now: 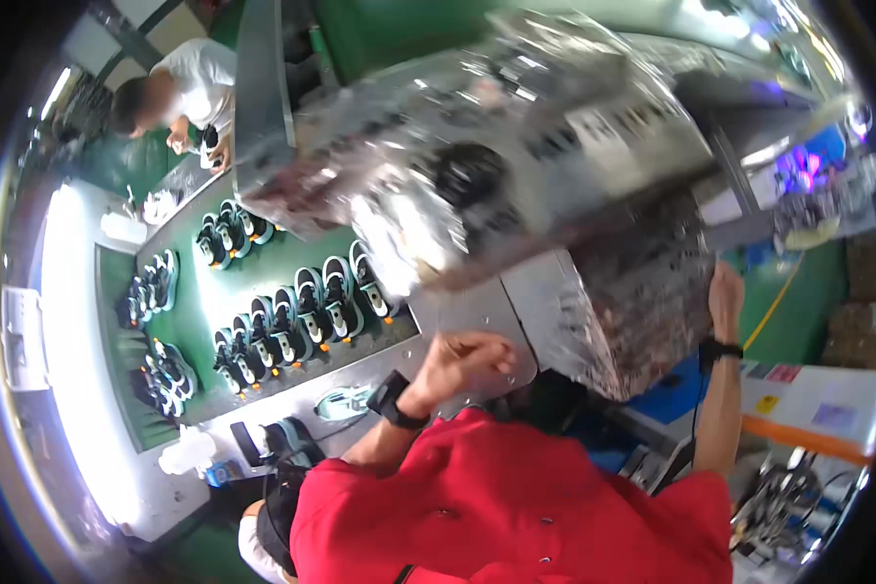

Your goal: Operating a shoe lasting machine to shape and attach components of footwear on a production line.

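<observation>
My left hand (pixel 469 366) hangs over the metal table edge, fingers curled together; anything inside them is too small or hidden to make out. A dark band wraps that wrist. At the right, my right hand (pixel 725 298) is raised beside the end of a plastic-wrapped, boxy machine part (pixel 642 307); its fingers are blurred, and I cannot tell whether they touch it. Left of my left hand lies a pale shoe sole (pixel 343 402) on the metal table. Beyond it, rows of black-and-white shoes (pixel 284 326) stand on a green conveyor belt (pixel 234 287).
A large plastic-covered machine housing (pixel 516 185) overhangs the far side of the table. Across the line a person in white (pixel 200 88) handles a shoe. Bright light strips the left edge. Another person's dark-capped head (pixel 280 506) is low left. A white cabinet (pixel 818 399) stands right.
</observation>
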The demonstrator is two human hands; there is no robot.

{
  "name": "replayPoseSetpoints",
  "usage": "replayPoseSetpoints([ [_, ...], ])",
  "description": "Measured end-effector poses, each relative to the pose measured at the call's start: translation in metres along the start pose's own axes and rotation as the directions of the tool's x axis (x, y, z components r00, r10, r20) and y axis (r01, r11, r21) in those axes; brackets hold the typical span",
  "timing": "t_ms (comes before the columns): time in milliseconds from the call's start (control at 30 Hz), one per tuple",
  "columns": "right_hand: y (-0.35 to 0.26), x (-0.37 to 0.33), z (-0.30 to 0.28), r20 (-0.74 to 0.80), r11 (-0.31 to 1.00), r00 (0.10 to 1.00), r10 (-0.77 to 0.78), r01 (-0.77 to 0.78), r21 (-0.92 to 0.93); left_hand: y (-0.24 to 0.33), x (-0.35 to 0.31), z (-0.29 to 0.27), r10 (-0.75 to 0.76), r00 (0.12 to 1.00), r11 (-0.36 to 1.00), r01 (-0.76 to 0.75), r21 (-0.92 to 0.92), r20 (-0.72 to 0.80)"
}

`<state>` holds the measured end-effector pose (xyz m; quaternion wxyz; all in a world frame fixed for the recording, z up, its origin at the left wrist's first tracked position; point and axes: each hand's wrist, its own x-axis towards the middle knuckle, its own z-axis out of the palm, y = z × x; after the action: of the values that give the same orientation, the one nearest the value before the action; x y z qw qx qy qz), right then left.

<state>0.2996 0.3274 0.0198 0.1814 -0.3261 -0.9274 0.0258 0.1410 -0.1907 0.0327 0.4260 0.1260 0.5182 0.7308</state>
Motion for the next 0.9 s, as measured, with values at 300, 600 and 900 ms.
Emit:
replayPoseSetpoints([
  [300,-0.025,-0.003,-0.028,0.112,0.981,0.976,0.188,-0.192,0.028,0.110,-0.060,0.180,0.877,0.215,0.306,-0.939,-0.155,0.429],
  [600,-0.029,-0.002,-0.017,0.086,0.993,0.995,-0.045,0.035,0.110,0.075,-0.092,0.290,0.920,-0.043,0.092,-0.942,-0.322,0.390],
  [900,-0.031,0.013,-0.016,0.189,0.985,0.976,-0.113,0.085,0.152,0.040,-0.133,0.342,0.993,-0.014,-0.002,-0.995,-0.098,0.121],
])
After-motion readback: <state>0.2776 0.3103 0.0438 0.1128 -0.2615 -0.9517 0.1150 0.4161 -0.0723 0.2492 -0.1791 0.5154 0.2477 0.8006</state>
